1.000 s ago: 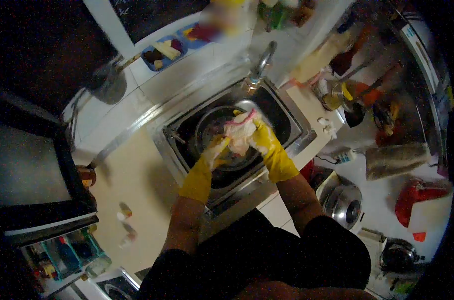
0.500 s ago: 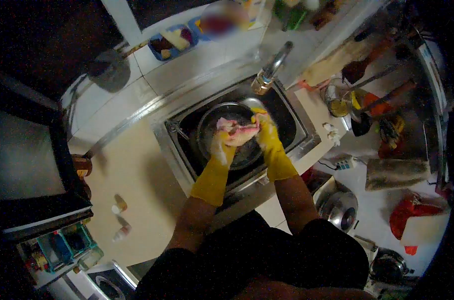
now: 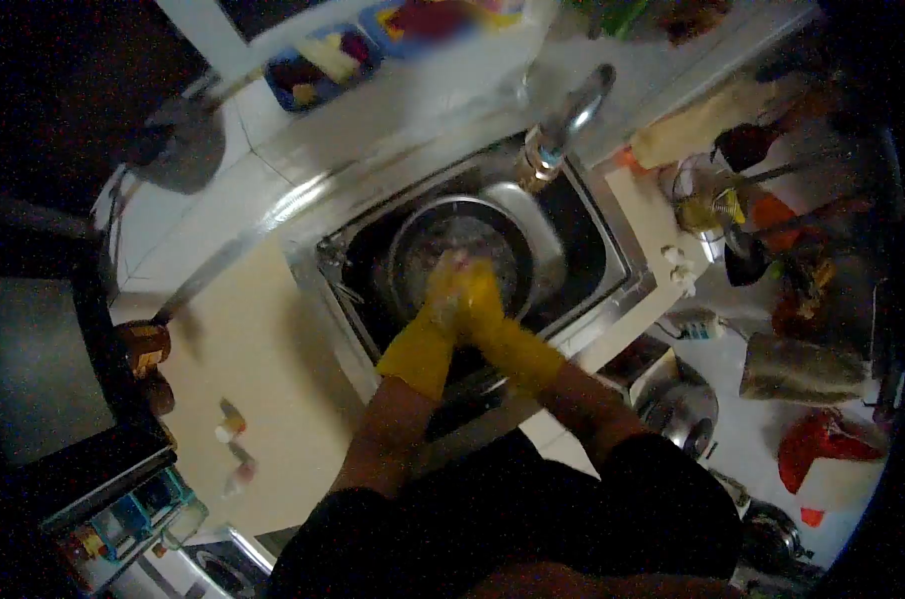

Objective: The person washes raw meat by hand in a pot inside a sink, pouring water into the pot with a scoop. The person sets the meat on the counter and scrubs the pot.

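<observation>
Both my hands wear yellow rubber gloves and are pressed together over a round metal basin (image 3: 459, 200) in the sink (image 3: 594, 262). My left hand (image 3: 439, 307) and my right hand (image 3: 482, 307) are closed around a piece of raw meat (image 3: 460, 259). Only a small pink bit of it shows at the fingertips; the gloves hide the rest, and motion blurs the fingers. Water appears to lie in the basin beneath. Behind it stands the metal faucet (image 3: 587, 105).
Blue trays of food (image 3: 323, 72) sit on the ledge behind the sink. On the left counter are small bottles (image 3: 231, 429) and a brown jar (image 3: 143, 345). To the right are white pieces (image 3: 680, 270), a glass jar (image 3: 702, 200), utensils and a power strip (image 3: 700, 325).
My right hand has come left and down from the meat's far end to meet my left hand. The meat, plainly visible before, is now mostly covered. The view has shifted slightly.
</observation>
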Tool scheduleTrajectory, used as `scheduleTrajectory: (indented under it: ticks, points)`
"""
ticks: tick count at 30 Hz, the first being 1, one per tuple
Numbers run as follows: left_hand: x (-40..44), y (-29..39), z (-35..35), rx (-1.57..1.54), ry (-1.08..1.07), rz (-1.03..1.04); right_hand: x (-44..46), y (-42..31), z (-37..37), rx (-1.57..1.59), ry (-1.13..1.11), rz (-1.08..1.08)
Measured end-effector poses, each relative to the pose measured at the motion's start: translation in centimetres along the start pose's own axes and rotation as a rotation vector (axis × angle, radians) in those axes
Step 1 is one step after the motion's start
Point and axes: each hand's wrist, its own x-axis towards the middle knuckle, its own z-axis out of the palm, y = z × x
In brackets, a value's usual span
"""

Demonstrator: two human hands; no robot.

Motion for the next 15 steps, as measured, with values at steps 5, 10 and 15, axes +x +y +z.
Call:
scheduleTrajectory:
  ticks: [5, 10, 15]
  points:
    - [0.4, 0.4, 4.7, -0.047, 0.239, 0.129, 1.4, 1.7, 0.4, 0.398, -0.002, 0.352]
    - [-0.5, 0.3, 7.9, 0.239, 0.421, 0.043, 1.4, 3.3, 0.3, 0.116, -0.037, 0.094]
    - [0.7, -0.3, 2.9, 0.012, 0.22, 0.059, 5.0, 0.6, -3.8, -0.009, -0.223, 0.31]
